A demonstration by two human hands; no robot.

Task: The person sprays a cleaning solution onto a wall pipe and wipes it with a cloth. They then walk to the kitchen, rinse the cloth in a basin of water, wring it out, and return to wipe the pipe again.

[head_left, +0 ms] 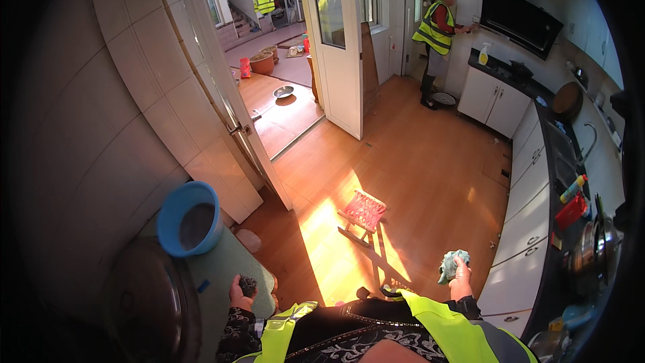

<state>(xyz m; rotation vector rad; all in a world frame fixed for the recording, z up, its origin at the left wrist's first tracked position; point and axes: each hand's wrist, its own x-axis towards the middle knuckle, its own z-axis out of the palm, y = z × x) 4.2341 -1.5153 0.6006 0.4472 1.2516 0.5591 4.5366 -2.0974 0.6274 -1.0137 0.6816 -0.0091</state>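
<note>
My left hand [241, 296] is closed around a dark metallic scouring pad [248, 286], beside the edge of a green-topped table [221, 262]. At the lower right, my right hand [461, 278] grips a crumpled grey-green cloth [454, 265] above the wooden floor. A blue plastic basin [189, 219] with dark liquid in it stands on the table's far part. Near it lies a large round metal lid [146, 302], and a small blue object [203, 286] rests between the lid and my left hand.
A folding stool [364, 210] with a red woven seat stands ahead on the sunlit floor. White cabinets with a dark counter [546, 161] curve along the right. A person [437, 35] in a yellow vest faces the range hood [519, 20]. An open white door [342, 80] is ahead.
</note>
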